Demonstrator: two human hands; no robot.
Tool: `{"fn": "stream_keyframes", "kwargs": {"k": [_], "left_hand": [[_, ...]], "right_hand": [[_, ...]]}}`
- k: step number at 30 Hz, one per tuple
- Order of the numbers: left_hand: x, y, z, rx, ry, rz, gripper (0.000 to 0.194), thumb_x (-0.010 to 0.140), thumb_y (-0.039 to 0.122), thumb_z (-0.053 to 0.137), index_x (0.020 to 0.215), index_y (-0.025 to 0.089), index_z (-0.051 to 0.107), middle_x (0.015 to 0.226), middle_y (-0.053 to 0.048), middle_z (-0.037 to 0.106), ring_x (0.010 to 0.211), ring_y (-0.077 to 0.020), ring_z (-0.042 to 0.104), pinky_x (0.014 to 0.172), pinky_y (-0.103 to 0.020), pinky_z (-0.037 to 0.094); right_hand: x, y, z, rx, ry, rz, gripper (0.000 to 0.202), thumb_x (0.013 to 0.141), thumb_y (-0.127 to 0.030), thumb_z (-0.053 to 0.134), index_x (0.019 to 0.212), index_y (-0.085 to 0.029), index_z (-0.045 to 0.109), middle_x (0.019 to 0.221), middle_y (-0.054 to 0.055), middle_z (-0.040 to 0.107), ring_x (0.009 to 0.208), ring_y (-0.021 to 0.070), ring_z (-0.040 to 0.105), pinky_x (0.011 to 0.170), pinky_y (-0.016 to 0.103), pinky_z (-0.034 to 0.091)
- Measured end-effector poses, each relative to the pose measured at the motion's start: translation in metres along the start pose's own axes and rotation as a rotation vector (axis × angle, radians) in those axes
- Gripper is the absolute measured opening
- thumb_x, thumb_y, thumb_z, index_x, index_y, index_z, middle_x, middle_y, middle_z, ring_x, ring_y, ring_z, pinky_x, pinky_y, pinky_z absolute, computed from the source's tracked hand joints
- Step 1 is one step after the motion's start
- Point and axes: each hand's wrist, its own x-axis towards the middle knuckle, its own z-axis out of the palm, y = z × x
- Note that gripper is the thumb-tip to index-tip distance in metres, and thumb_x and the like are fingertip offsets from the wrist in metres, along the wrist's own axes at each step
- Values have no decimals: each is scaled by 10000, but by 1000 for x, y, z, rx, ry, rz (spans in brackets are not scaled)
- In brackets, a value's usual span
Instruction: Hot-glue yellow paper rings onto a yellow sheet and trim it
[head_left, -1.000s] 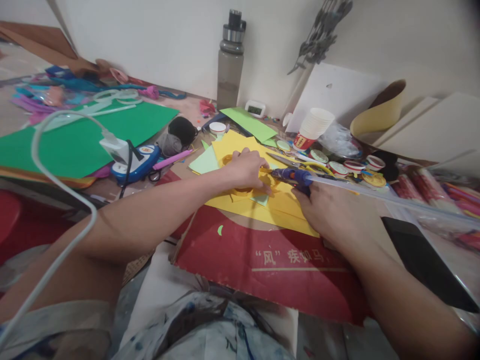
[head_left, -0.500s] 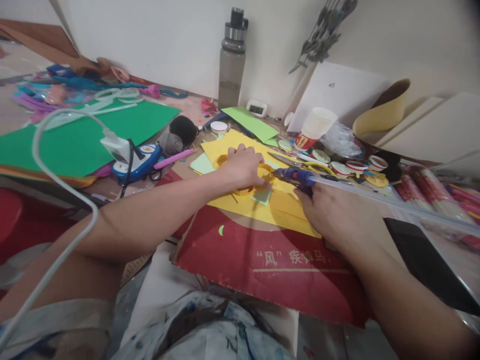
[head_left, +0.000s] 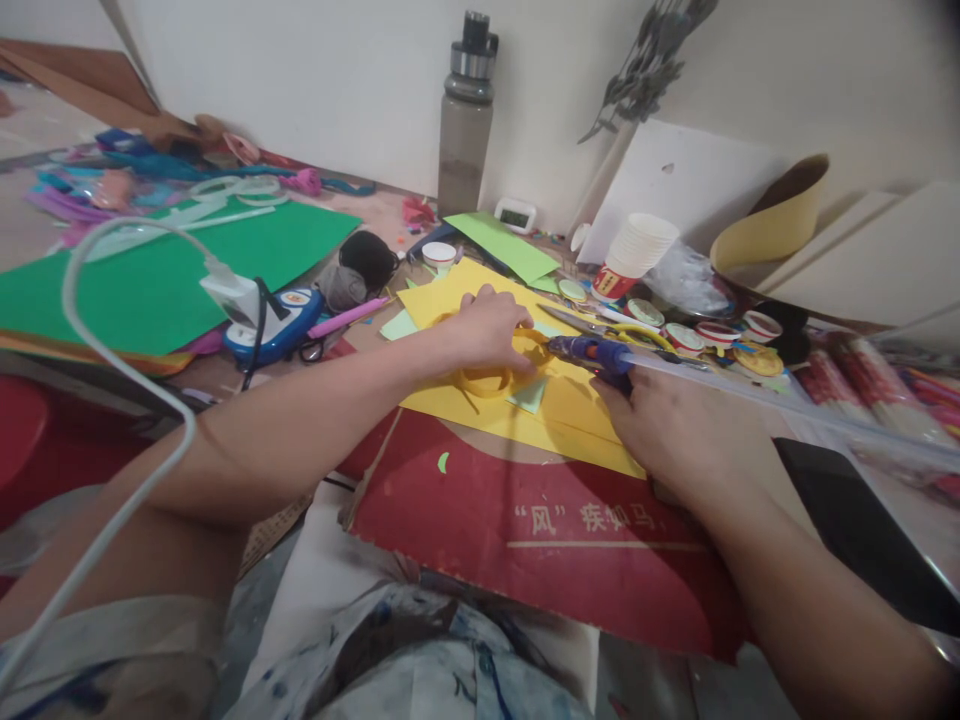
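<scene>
My right hand [head_left: 664, 425] is wrapped round a blue glue gun [head_left: 592, 352], with a long clear glue stick running out of its back to the right. The gun's nozzle points left at a yellow paper piece [head_left: 534, 345] with curled, looped strips. My left hand [head_left: 491, 330] is closed on that piece from above; its fingertips are partly hidden. Beneath both lie yellow paper sheets [head_left: 442, 405] and a small pale green paper [head_left: 529, 397]. These rest on a red cardboard [head_left: 465, 530] with white Chinese characters.
Yellow-handled scissors [head_left: 637, 335] lie just beyond the glue gun. A grey water bottle [head_left: 463, 140] and stacked paper cups [head_left: 637, 255] stand at the back. Green paper [head_left: 150, 280] and a blue device with a charger [head_left: 281, 325] are left. A black phone [head_left: 862, 530] lies right.
Almost nothing differs. My left hand and the yellow paper piece have shifted very slightly; the glue gun's nozzle stays beside the piece.
</scene>
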Motion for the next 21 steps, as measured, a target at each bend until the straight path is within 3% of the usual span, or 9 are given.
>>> {"fn": "stream_keyframes", "kwargs": {"k": [7, 13, 21], "left_hand": [[-3, 7, 1, -25, 15, -32, 751, 675, 643, 724, 1288, 216, 654, 1192, -119, 627, 1167, -346, 456, 971, -437, 387], [-5, 8, 0, -28, 26, -26, 771, 660, 673, 722, 1274, 211, 657, 1212, -125, 627, 1178, -351, 452, 973, -432, 388], [-6, 9, -1, -11, 19, -28, 725, 684, 623, 727, 1274, 208, 659, 1213, -130, 627, 1169, -343, 455, 961, -428, 390]], "right_hand": [[1, -6, -4, -39, -22, 48, 219, 919, -248, 566, 1080, -170, 691, 987, 138, 740, 906, 284, 688, 728, 344, 472], [3, 1, 12, -18, 29, 6, 241, 935, -288, 519, 1066, -163, 679, 953, 158, 726, 898, 314, 676, 717, 375, 456], [10, 10, 34, 48, 67, -71, 263, 955, -297, 465, 1059, -149, 655, 997, 157, 714, 919, 280, 669, 756, 353, 463]]}}
